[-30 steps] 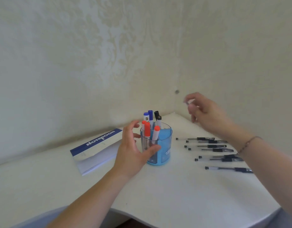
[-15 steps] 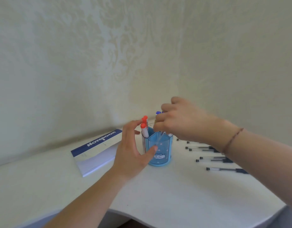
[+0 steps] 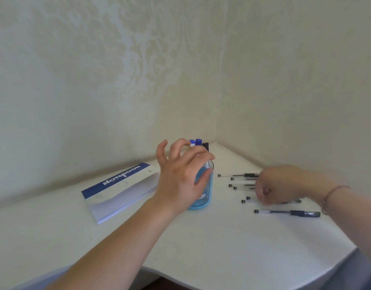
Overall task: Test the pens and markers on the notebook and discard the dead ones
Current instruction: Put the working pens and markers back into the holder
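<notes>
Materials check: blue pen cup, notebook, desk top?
Pen cup: likely translucent blue plastic, glossy; markers show faintly through its wall. Notebook: paper pad with a blue-and-white printed cover, probably card; white page edges visible. Desk top: smooth matte white, maybe laminate or painted board; the core is not visible.

Soft, even daylight; faint shadows. Mild motion blur on right hand (image 3: 278, 185). Wide-angle bowing at edges. No glare.

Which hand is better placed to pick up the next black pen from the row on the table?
The right hand, probably. It hangs directly over the row of black pens, fingers curled down toward them. The left hand is spread open at the blue pen holder, apart from the pens.
</notes>
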A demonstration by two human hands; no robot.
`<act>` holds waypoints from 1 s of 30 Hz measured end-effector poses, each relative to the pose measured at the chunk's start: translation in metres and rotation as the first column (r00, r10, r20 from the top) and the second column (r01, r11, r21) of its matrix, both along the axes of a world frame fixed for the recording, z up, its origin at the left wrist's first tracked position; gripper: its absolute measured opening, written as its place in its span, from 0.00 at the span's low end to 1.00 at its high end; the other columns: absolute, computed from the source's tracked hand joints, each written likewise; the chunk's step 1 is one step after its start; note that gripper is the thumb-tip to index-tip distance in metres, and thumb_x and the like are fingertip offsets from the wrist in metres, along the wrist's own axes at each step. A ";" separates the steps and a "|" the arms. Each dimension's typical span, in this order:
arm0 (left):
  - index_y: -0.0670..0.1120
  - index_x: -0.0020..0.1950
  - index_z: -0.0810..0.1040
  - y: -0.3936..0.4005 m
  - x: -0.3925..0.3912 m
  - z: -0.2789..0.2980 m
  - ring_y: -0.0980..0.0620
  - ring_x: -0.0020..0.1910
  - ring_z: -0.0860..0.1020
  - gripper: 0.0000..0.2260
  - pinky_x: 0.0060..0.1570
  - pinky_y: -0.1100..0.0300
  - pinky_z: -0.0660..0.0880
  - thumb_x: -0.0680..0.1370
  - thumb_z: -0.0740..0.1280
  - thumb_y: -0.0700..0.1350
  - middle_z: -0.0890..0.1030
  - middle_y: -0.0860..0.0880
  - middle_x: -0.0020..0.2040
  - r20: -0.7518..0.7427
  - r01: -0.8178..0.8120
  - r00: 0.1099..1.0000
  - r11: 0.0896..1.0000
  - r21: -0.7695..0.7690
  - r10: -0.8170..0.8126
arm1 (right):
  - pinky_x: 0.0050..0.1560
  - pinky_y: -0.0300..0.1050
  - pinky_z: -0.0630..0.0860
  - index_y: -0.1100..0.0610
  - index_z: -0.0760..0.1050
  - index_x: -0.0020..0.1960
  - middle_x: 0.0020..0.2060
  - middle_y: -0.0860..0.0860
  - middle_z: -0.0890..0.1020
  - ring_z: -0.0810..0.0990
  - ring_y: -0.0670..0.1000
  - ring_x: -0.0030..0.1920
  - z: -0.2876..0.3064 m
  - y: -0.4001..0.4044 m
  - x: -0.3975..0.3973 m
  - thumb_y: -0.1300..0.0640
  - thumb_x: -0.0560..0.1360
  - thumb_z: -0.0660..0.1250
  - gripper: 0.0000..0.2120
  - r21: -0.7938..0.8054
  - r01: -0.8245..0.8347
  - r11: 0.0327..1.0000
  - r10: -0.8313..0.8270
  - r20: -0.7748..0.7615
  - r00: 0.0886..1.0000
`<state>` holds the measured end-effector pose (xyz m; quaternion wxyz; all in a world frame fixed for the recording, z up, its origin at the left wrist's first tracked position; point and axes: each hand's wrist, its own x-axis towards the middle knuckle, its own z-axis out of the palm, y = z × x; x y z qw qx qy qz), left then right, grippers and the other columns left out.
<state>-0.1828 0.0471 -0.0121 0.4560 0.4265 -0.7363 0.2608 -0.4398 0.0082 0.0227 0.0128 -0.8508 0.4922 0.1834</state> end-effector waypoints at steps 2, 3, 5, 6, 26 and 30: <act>0.52 0.52 0.80 -0.001 0.002 0.001 0.45 0.57 0.72 0.08 0.62 0.41 0.61 0.74 0.70 0.47 0.78 0.54 0.54 -0.083 -0.011 0.997 1.000 -0.014 0.010 | 0.41 0.38 0.74 0.40 0.78 0.40 0.31 0.37 0.77 0.75 0.40 0.34 -0.009 0.002 -0.003 0.46 0.65 0.68 0.04 -0.046 -0.019 0.999 0.017 -0.043 0.999; 0.51 0.54 0.79 0.001 0.005 0.000 0.46 0.56 0.72 0.09 0.60 0.44 0.62 0.74 0.69 0.47 0.76 0.53 0.56 -0.138 -0.001 0.990 1.000 -0.026 -0.003 | 0.42 0.39 0.75 0.41 0.78 0.40 0.32 0.37 0.77 0.76 0.42 0.36 -0.009 0.004 -0.004 0.45 0.66 0.67 0.04 -0.060 -0.012 0.998 0.010 -0.037 0.999; 0.49 0.57 0.75 0.007 0.012 -0.001 0.51 0.58 0.69 0.11 0.58 0.50 0.62 0.76 0.65 0.48 0.71 0.52 0.58 -0.252 0.037 0.967 0.998 -0.041 -0.046 | 0.45 0.41 0.76 0.45 0.78 0.42 0.35 0.39 0.79 0.78 0.46 0.41 -0.009 0.005 -0.011 0.42 0.68 0.65 0.08 -0.060 0.012 0.998 -0.014 -0.021 1.000; 0.49 0.58 0.73 0.009 0.016 -0.002 0.53 0.59 0.68 0.11 0.59 0.52 0.62 0.76 0.64 0.48 0.69 0.53 0.58 -0.307 0.056 0.950 0.998 -0.030 -0.063 | 0.45 0.42 0.76 0.45 0.78 0.43 0.37 0.40 0.79 0.79 0.46 0.42 -0.010 0.005 -0.013 0.40 0.68 0.65 0.11 -0.043 0.022 0.999 -0.023 -0.016 1.000; 0.49 0.50 0.79 0.007 0.034 -0.007 0.56 0.45 0.74 0.05 0.49 0.45 0.72 0.75 0.68 0.47 0.80 0.57 0.43 -0.402 0.156 0.912 0.976 0.154 -0.082 | 0.68 0.74 0.56 0.50 0.74 0.36 0.29 0.48 0.69 0.73 0.58 0.42 0.045 0.017 0.092 0.73 0.69 0.51 0.22 -0.797 -0.585 0.148 0.514 -0.443 0.734; 0.53 0.52 0.77 0.012 0.027 0.001 0.57 0.45 0.75 0.09 0.50 0.57 0.70 0.74 0.69 0.43 0.79 0.62 0.45 -0.518 0.208 0.850 0.965 0.158 -0.098 | 0.67 0.74 0.56 0.54 0.70 0.40 0.29 0.49 0.72 0.75 0.59 0.49 0.039 0.011 0.112 0.74 0.72 0.52 0.17 -0.727 -0.686 0.031 0.625 -0.521 0.581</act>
